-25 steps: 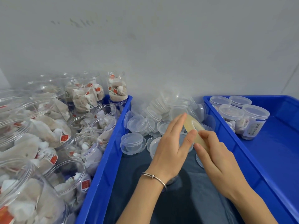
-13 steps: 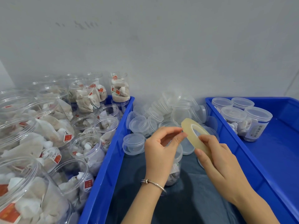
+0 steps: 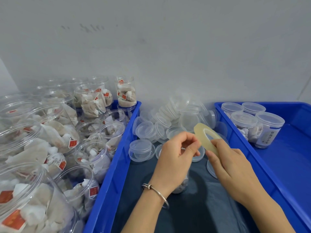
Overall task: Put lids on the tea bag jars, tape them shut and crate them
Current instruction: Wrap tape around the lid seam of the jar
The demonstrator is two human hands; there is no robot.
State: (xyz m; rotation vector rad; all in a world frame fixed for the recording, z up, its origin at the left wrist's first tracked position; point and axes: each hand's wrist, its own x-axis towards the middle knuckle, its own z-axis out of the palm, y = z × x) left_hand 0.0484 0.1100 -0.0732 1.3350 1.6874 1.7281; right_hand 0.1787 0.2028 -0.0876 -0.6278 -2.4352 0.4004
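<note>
Open tea bag jars point(image 3: 94, 153) fill the crate at your nine o'clock. Your left hand point(image 3: 175, 158) pinches the loose tape end, I think, over the jar point(image 3: 180, 185) at six o'clock. Your right hand point(image 3: 230, 169) grips the tape roll point(image 3: 206, 137). Pull slowly and keep the tape flat. Lidded jars point(image 3: 252, 126) wait at two o'clock.

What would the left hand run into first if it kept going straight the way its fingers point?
Most likely the tape roll held by the right hand: the left hand has its fingertips aimed right beside its near edge, though depth is uncertain.
</note>
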